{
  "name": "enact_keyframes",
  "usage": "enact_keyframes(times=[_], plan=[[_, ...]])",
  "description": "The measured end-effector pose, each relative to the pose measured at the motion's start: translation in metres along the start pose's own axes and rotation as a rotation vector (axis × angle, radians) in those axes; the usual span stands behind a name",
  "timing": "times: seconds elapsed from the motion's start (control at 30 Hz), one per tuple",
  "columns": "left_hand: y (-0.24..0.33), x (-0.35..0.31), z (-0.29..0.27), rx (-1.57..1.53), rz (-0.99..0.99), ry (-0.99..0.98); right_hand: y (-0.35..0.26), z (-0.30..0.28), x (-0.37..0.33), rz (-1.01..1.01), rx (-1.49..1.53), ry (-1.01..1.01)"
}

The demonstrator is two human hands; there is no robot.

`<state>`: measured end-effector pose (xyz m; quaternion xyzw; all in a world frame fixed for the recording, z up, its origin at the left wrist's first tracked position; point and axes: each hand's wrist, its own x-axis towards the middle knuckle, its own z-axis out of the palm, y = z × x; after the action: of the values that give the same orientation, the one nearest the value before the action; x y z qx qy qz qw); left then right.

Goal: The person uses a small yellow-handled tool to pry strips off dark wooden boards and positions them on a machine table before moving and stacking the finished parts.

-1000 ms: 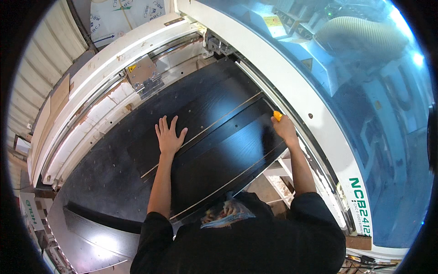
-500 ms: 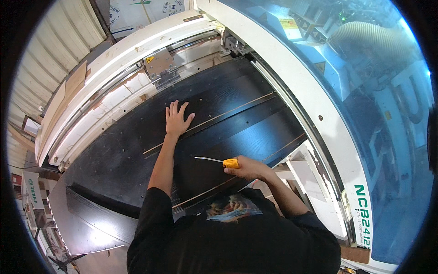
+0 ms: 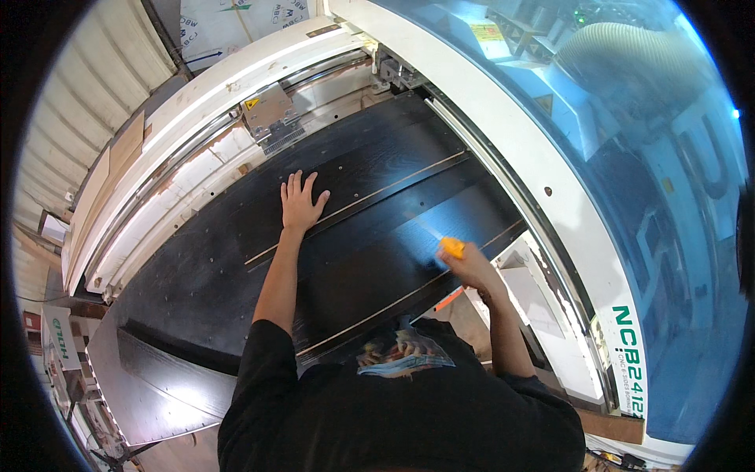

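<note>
The right hand (image 3: pixel 474 269) has its fingers wrapped round the handle of a yellow-handled tool (image 3: pixel 451 247), over the right-hand half of a black wood-grain panel (image 3: pixel 346 279). The tool's slim shaft is motion-blurred; its long axis slants away from the person and to the left. Whether its tip touches the panel I cannot tell. The left hand (image 3: pixel 301 206) lies palm down with fingers spread wide, just beside a pale line (image 3: pixel 354 208) on the black surface.

The panel's long axis runs from lower left to upper right, its near edge close to the person's black shirt (image 3: pixel 409 417). Bare black surface leaves room between the hands and well to the left.

A metal guide rail (image 3: pixel 515 200) and the machine's white frame (image 3: pixel 543 169) bound the right end, with a translucent blue cover (image 3: pixel 653 259) beyond. On the far side, a metal carriage (image 3: pixel 271 114) stands by the white beam (image 3: pixel 185 110).
</note>
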<state>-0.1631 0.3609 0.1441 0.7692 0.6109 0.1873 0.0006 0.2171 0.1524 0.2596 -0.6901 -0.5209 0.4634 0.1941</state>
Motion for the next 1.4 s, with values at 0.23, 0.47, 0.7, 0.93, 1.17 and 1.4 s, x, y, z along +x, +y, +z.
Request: enact_keyframes(times=[0.23,0.47,0.7,0.93,1.17,1.4], plan=[[-0.005,-0.001,0.003,0.011,0.016,0.006,0.002,0.008,-0.026,-0.098,0.220,-0.410],[-0.008,-0.002,0.006,-0.024,0.026,0.057,0.097,-0.077,-0.006,0.035,-0.105,0.682],[-0.004,-0.003,0.002,-0.029,0.027,0.039,0.187,-0.094,-0.040,0.299,-0.373,1.054],[-0.001,-0.008,-0.003,-0.018,0.013,-0.010,0.272,-0.068,-0.063,0.432,-0.298,1.102],[0.004,-0.023,-0.015,-0.047,-0.008,-0.044,0.266,-0.068,-0.050,0.012,-0.311,1.371],[-0.014,-0.046,-0.025,-0.041,0.009,-0.014,0.131,-0.046,0.015,-0.450,-0.252,1.407]])
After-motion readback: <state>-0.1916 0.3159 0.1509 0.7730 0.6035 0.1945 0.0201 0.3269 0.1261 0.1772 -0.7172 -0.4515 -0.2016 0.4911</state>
